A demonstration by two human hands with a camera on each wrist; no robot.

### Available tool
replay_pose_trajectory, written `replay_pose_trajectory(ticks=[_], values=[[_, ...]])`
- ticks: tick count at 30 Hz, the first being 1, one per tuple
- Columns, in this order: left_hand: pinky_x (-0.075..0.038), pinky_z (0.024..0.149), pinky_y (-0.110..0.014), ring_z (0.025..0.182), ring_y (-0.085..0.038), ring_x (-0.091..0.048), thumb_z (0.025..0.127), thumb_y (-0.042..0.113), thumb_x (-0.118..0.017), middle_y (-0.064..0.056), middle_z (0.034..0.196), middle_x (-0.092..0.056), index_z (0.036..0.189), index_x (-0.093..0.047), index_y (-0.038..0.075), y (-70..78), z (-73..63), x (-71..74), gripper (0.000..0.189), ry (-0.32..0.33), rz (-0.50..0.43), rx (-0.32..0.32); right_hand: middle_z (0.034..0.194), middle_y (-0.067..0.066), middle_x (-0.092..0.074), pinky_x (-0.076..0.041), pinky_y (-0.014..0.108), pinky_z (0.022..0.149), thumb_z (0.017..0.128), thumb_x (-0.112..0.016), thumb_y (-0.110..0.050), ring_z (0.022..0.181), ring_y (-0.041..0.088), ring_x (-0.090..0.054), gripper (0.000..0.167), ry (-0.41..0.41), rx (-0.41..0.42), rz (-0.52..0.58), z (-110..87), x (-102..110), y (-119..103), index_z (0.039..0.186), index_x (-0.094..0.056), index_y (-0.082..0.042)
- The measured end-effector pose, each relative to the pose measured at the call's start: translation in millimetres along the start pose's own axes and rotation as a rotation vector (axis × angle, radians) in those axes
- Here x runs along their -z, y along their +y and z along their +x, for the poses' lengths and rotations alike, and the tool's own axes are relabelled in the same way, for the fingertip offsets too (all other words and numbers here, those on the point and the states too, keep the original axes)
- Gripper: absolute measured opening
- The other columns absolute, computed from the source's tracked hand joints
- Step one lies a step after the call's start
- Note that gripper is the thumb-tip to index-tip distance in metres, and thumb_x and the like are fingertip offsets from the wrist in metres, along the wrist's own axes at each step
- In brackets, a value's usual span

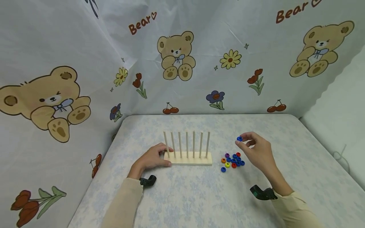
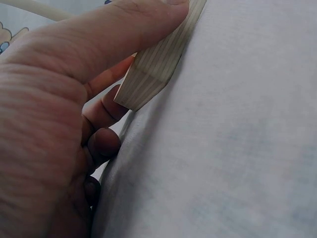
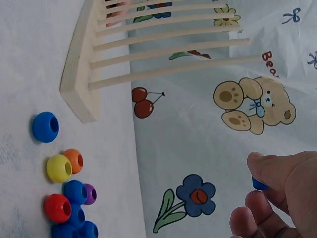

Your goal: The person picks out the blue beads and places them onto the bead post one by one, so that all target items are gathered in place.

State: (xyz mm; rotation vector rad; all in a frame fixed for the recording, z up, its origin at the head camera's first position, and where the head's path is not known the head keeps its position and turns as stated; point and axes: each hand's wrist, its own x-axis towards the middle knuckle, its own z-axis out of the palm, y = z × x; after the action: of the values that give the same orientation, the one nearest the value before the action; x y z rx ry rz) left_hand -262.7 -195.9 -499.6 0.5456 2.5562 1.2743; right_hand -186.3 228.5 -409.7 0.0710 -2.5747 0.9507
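A wooden rack (image 1: 188, 162) with several upright pegs stands on the table, and no beads show on its pegs. My left hand (image 1: 154, 157) grips the left end of its base, the thumb along the front edge; the left wrist view shows the base end (image 2: 148, 74) between thumb and fingers. To the right of the rack, my right hand (image 1: 258, 150) pinches a blue bead (image 1: 239, 138) between thumb and fingertips, raised above the table. In the right wrist view the fingers mostly hide that bead (image 3: 259, 184).
Loose beads in blue, red, yellow, orange and purple cluster between the rack and my right hand, among them a yellow bead (image 1: 227, 164). One blue bead (image 1: 223, 169) lies at the near edge of the group. A bear-print cloth (image 1: 194, 91) hangs behind the table (image 1: 182, 196).
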Motion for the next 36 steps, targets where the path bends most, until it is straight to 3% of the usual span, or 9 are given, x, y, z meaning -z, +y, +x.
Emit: replay_pose_trajectory(ticks=[11,18,25,36], values=[[-0.045,0.096,-0.038,0.108,-0.013,-0.055,0.066,0.049,-0.092,0.014,0.119,-0.060,0.114,-0.068,0.042,-6.9,-4.5,6.4,0.055,0.007,0.053,0.004,0.107,0.011,-0.073,-0.050,0.022,0.058,0.091,-0.076,-0.032,0.084,0.023,-0.064,0.032,0.016,0.050,0.096,13.8,-21.8,-30.7,0.112,-0.067,-0.010],[-0.044,0.097,-0.038,0.108,-0.013,-0.055,0.068,0.047,-0.092,0.014,0.120,-0.059,0.116,-0.067,0.042,-2.9,-2.1,5.3,0.054,-0.011,0.043,-0.008,0.106,0.008,-0.073,-0.049,0.020,0.064,0.091,-0.075,-0.034,0.082,0.018,-0.062,0.031,0.059,0.072,0.128,24.4,-19.9,-46.4,0.112,-0.069,-0.011],[-0.045,0.096,-0.039,0.107,-0.014,-0.055,0.067,0.044,-0.093,0.013,0.118,-0.059,0.114,-0.068,0.041,-4.2,1.0,3.2,0.053,-0.016,0.024,-0.019,0.106,0.005,-0.071,-0.047,0.012,0.071,0.093,-0.073,-0.033,0.084,0.011,-0.059,0.031,0.102,0.049,0.209,31.0,-14.7,-56.5,0.114,-0.070,-0.011],[-0.044,0.095,-0.037,0.107,-0.015,-0.054,0.067,0.046,-0.092,0.016,0.119,-0.059,0.113,-0.067,0.044,-4.1,-1.5,0.6,0.052,-0.015,0.038,0.007,0.107,0.005,-0.071,-0.047,0.011,0.072,0.093,-0.073,-0.030,0.082,0.007,-0.059,0.032,0.122,0.081,0.279,31.4,-25.0,-60.3,0.118,-0.071,-0.010]])
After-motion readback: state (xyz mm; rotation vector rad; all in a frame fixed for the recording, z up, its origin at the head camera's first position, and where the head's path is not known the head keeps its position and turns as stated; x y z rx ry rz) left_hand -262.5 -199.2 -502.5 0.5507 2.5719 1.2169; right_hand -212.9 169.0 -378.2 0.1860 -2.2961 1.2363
